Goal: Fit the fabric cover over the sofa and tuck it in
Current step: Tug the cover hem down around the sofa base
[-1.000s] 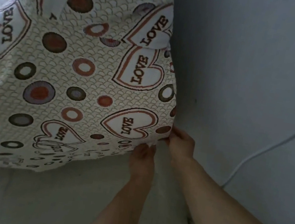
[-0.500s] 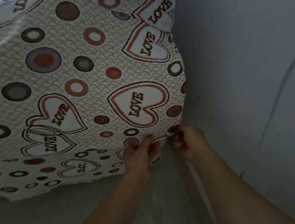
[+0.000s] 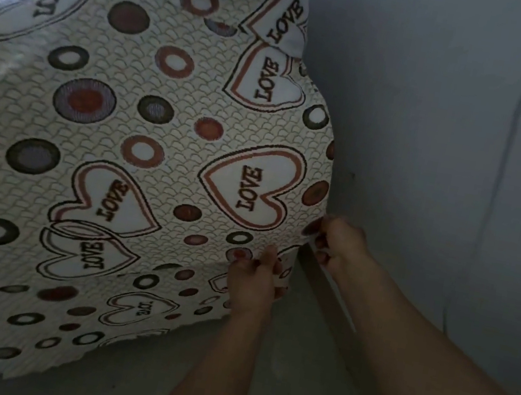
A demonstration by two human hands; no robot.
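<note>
Both hands pinch the fabric cover at its lower right corner, right of frame centre. The left hand grips the hem; the right hand grips the edge beside the wall.

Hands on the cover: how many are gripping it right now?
2. The left hand pinches the bottom hem of the fabric cover; the right hand grips its edge just beside, next to the wall. No others in view.
</note>
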